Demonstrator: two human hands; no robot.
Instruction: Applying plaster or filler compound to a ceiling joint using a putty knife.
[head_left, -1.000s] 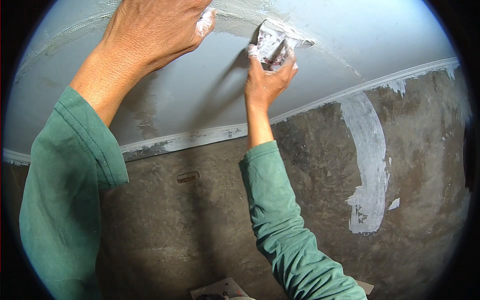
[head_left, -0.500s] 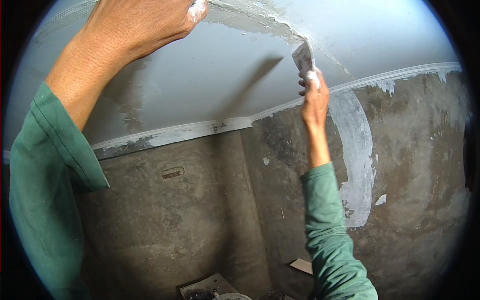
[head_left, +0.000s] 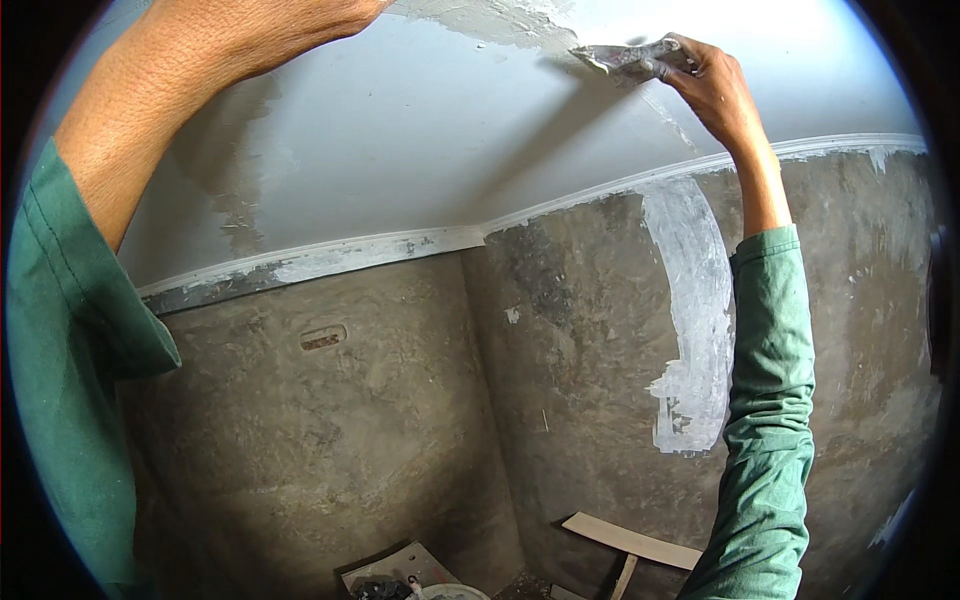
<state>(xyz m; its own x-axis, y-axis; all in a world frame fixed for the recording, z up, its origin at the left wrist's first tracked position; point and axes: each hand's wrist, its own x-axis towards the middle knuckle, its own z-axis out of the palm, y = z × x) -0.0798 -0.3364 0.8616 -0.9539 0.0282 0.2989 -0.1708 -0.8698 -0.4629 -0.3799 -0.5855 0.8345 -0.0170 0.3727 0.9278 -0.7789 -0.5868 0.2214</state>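
My right hand (head_left: pixel 715 88) is closed around a putty knife (head_left: pixel 622 60) smeared with wet filler. The blade lies nearly sideways, its left edge at the end of a rough grey putty patch (head_left: pixel 505 20) on the pale ceiling (head_left: pixel 400 130). A streak of filler clings to that edge. At the upper left, my left hand (head_left: pixel 265 30) is raised close to the ceiling. The upper edge of the picture cuts off its fingers, so whatever they hold is hidden.
White moulding (head_left: pixel 360 258) runs between ceiling and bare brown walls (head_left: pixel 400 400). A white-plastered strip (head_left: pixel 695 310) marks the right wall. Below are a pale board on a stick (head_left: pixel 630 538), a flat panel (head_left: pixel 425 562) and a round container's rim (head_left: pixel 455 592).
My right hand has swung right and up, turning the putty knife from upright to nearly sideways. My left hand sits slightly further left and higher, its fingers now out of the picture.
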